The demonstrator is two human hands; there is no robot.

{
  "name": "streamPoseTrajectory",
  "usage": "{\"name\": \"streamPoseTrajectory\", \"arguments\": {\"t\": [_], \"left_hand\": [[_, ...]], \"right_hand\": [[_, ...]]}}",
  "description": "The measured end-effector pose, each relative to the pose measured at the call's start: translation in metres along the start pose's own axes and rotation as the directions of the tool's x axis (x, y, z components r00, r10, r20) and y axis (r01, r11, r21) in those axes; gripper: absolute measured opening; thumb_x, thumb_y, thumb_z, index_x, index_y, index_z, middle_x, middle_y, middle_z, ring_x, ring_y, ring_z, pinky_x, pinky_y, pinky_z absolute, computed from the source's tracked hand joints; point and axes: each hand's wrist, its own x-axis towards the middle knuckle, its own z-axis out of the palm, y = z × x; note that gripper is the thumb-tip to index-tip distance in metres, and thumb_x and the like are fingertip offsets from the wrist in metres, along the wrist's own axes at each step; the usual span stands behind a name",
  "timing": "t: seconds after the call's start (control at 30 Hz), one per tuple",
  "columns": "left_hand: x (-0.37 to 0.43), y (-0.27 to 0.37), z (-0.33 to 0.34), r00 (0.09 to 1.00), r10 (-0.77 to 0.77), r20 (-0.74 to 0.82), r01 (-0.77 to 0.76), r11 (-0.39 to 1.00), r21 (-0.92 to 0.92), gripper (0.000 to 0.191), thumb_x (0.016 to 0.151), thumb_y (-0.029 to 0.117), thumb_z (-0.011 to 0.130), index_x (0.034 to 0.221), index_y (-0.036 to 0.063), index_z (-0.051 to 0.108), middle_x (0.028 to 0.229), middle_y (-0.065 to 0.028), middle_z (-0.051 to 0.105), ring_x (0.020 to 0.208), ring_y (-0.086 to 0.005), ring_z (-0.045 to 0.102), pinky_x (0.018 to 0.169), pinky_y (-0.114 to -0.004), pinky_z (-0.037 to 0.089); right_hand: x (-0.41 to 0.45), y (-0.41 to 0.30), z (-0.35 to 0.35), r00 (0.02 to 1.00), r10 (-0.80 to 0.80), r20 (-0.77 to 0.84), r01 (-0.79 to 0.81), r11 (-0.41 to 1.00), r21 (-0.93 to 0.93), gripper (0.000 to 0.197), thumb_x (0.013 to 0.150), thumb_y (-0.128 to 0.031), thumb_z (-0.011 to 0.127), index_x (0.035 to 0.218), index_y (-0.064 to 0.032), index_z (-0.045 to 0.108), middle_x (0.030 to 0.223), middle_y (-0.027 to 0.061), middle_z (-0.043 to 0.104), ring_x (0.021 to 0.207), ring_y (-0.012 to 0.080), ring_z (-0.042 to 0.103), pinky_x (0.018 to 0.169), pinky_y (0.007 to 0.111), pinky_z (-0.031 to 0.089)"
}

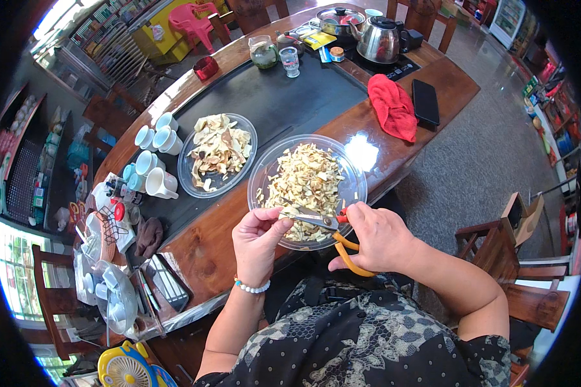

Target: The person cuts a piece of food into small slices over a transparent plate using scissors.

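My right hand (380,237) grips scissors (319,221) with orange and red handles; the blades are apart and point left. Between thumb and fingertips, my left hand (261,239) pinches a small pale dried slice (290,212) at the blades. Both hands are over the near edge of a round clear plastic bowl (357,181), which holds a heap of small cut pale pieces (307,176). Left of it, a clear lid or shallow dish (252,145) bears larger dried slices (220,145), some with brown edges. The exact kind of the slices I cannot tell.
A red cloth (392,109) and a black phone (425,102) lie on the right of the wooden table. Behind stand a steel kettle (377,43), a glass pitcher (263,52) and a small glass (289,62). White cups (167,138) and a white pitcher (160,184) stand left.
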Motion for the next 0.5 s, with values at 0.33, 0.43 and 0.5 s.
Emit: {"name": "streamPoseTrajectory", "arguments": {"t": [0.33, 0.43, 0.5], "left_hand": [[-0.002, 0.001, 0.003, 0.999, 0.027, -0.018, -0.026, 0.998, 0.061, 0.016, 0.082, -0.005, 0.07, 0.096, -0.0017, 0.065, 0.091, -0.0085, 0.069, 0.079, -0.0108, 0.066, 0.072, -0.023, 0.055], [-0.001, -0.002, 0.001, 1.0, 0.015, -0.003, -0.014, 0.999, 0.041, 0.017, 0.082, -0.005, 0.07, 0.098, -0.0015, 0.065, 0.093, -0.0091, 0.069, 0.081, -0.0111, 0.066, 0.074, -0.023, 0.055], [0.0, -0.002, 0.0, 1.0, 0.006, 0.009, -0.006, 1.0, 0.019, 0.017, 0.082, -0.006, 0.069, 0.098, -0.0013, 0.065, 0.094, -0.0092, 0.069, 0.082, -0.0114, 0.066, 0.075, -0.024, 0.055]], "right_hand": [[0.0, 0.001, 0.009, 0.985, 0.153, 0.081, -0.153, 0.988, -0.013, 0.064, 0.072, -0.052, 0.075, 0.097, -0.0004, 0.048, 0.088, 0.0156, 0.059, 0.075, 0.0299, 0.065, 0.067, 0.036, 0.053], [0.0, 0.003, 0.011, 0.986, 0.146, 0.075, -0.146, 0.989, -0.012, 0.062, 0.072, -0.053, 0.075, 0.094, -0.0018, 0.048, 0.084, 0.0146, 0.06, 0.072, 0.0296, 0.065, 0.064, 0.036, 0.054], [-0.001, 0.004, 0.005, 0.995, 0.091, 0.027, -0.093, 0.991, 0.092, 0.064, 0.071, -0.055, 0.075, 0.095, -0.0011, 0.049, 0.087, 0.0153, 0.06, 0.075, 0.0303, 0.065, 0.066, 0.037, 0.053]]}}
